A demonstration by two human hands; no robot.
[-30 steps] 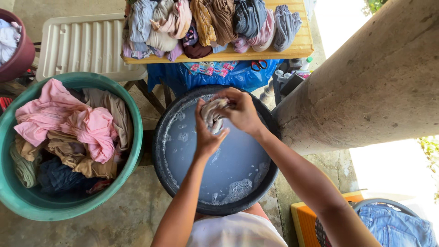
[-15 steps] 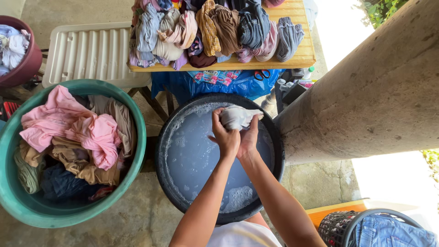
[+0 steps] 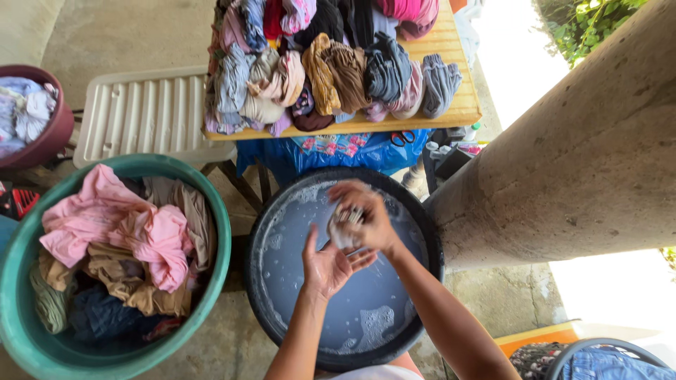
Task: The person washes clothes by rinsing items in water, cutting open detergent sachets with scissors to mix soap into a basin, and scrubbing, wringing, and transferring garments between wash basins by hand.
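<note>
A person stands over a black tub [image 3: 262,295] full of soapy grey water [image 3: 352,302]. The right hand [image 3: 366,214] has a tight grip on a small wet cloth [image 3: 343,224], a pale one with stripes, all bunched up. The cloth sits just above the water, near the far side of the tub. The left hand [image 3: 327,266] is wide open, palm up, just under the cloth. It holds nothing and its fingertips come close to the cloth.

To the left is a big green tub [image 3: 220,232] with a pink shirt [image 3: 120,225] and brown clothes piled in it. A dark red tub [image 3: 56,134] with pale clothes sits in the far left corner. Past the black tub is a wooden bench [image 3: 465,98] with many twisted clothes [image 3: 324,70] lying in rows. A white ribbed lid [image 3: 148,112] lies beside it. Red scissors [image 3: 403,138] and a blue bag [image 3: 338,151] are under the bench. A thick grey post [image 3: 577,148] leans on the right.

What could go wrong? The cloth is wet and soapy, so I think it could slip out of the one hand and plop back in the water. A hard squeeze could splash suds over the rim onto the floor. The right elbow is near the post and could bump it.
</note>
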